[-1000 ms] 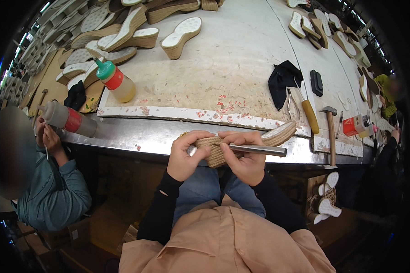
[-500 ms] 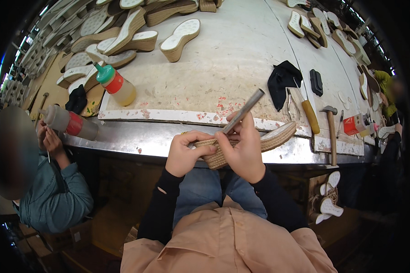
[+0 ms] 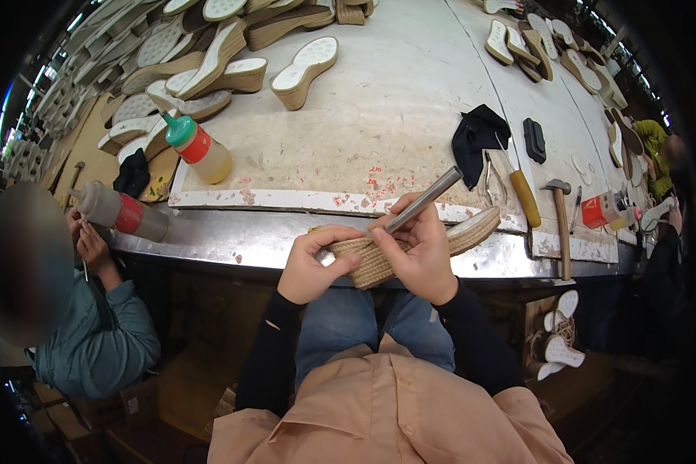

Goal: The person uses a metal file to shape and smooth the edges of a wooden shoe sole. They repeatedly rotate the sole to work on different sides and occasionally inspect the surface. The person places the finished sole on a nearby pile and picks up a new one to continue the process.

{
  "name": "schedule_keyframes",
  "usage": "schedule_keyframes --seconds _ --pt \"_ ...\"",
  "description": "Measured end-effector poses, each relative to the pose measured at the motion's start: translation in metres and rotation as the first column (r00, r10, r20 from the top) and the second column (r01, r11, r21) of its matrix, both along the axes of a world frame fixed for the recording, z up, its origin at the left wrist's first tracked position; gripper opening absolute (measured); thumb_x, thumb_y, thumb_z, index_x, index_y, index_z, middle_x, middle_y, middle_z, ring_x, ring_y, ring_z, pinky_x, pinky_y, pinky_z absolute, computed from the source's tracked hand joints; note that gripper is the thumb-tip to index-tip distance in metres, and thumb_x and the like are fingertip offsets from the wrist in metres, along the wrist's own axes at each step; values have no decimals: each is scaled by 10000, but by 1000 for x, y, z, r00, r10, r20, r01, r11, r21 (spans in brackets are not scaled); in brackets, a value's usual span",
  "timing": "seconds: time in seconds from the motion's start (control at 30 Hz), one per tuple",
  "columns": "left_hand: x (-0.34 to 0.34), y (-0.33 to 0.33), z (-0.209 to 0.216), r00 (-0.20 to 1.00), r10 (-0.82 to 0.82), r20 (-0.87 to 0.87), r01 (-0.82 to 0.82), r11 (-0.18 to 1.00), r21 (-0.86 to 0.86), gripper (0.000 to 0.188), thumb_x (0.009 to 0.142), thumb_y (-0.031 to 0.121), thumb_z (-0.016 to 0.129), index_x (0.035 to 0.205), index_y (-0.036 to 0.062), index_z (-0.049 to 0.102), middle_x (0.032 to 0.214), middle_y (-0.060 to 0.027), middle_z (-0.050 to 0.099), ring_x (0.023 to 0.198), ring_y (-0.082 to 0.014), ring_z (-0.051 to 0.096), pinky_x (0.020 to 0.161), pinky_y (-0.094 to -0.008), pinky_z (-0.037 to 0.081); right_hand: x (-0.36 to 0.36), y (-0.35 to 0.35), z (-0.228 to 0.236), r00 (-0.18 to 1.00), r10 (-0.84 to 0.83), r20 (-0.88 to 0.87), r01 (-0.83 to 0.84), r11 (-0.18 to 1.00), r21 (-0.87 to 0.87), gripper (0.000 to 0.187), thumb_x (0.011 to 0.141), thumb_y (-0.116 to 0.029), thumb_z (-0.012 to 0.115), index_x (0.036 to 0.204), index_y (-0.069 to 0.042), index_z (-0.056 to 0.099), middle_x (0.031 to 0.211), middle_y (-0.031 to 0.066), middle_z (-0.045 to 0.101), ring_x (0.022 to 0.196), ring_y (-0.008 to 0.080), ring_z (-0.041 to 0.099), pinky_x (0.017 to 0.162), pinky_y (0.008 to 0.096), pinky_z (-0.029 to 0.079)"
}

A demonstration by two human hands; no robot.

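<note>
Right at the lower middle of the frame, the person's left hand point(image 3: 311, 267) curls its fingers around the heel end of a jute-wrapped wedge sole point(image 3: 410, 247), thumb pressed on top, holding it just off the front edge of the metal-trimmed workbench point(image 3: 410, 100). The right hand point(image 3: 425, 255) grips the sole from the other side and pinches a grey metal rod point(image 3: 424, 201) between thumb and forefinger; the rod slants up toward the upper right, its lower tip resting against the sole's rope edge.

On the bench above sit a glue bottle with a green cap point(image 3: 196, 147) at left, a black cloth point(image 3: 475, 139), a yellow-handled tool point(image 3: 522, 193) and a hammer point(image 3: 561, 224) to the right. More wedge soles point(image 3: 301, 71) are stacked along the upper left. At the far left, another person in a teal jacket point(image 3: 93, 348) works with both hands near a second, lying bottle point(image 3: 120, 213).
</note>
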State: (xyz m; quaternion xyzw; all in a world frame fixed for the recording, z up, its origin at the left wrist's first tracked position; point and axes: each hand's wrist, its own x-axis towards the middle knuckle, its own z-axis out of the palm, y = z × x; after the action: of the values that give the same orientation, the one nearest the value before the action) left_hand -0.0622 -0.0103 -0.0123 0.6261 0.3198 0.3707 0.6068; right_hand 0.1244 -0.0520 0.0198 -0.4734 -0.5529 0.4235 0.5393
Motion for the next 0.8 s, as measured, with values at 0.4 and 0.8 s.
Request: schedule_keyframes --seconds 0.4,0.8 --pt "10 0 5 999 48 -24 -51 992 -119 232 786 -10 741 1006 -53 684 955 -79 690 887 -115 623 808 -257 497 -12 15 12 994 -97 57 97 995 9 366 842 39 617 1109 37 367 814 184 653 735 225 699 614 303 540" --pt "14 4 7 994 111 17 -99 940 -327 185 731 -22 748 914 -38 728 857 -87 711 784 -117 646 748 -250 509 -13 3 12 928 -323 -185 344 934 96 401 846 36 656 1134 7 378 874 120 608 796 147 651 672 252 523"
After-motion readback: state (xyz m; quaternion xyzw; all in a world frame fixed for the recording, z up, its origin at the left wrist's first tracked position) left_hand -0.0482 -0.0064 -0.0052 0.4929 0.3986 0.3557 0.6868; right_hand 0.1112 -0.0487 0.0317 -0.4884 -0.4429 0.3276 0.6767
